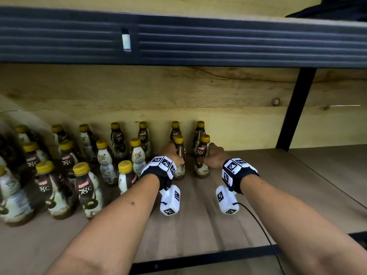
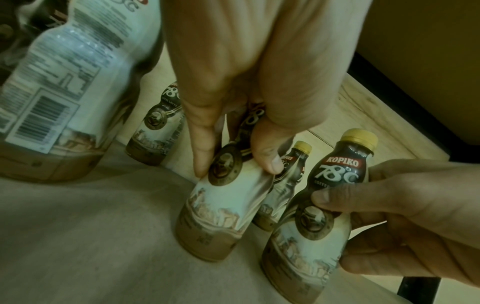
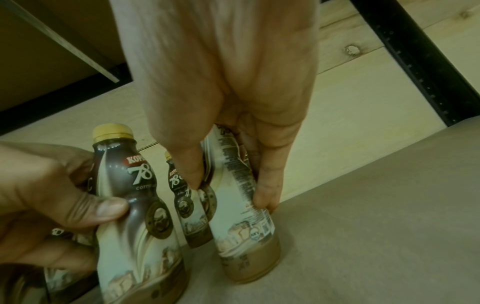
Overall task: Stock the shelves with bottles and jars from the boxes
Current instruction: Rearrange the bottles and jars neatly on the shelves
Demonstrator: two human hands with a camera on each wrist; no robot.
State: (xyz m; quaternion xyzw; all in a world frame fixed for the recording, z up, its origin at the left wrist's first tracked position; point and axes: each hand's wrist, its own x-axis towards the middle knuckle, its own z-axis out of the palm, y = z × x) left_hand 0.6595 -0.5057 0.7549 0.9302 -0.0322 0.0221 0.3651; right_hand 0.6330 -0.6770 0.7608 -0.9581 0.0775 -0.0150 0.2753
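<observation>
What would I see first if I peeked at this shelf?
First you'd see two hands reaching in: the left hand and the right hand each hold a coffee bottle, the left bottle and the right bottle, standing side by side on the wooden shelf. To their left stands a crowd of bottles with yellow caps.

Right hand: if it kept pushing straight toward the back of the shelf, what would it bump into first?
Probably the back-row bottle right behind the bottle that the right hand grips; beyond that, the wooden back wall. Depth is unclear.
</observation>
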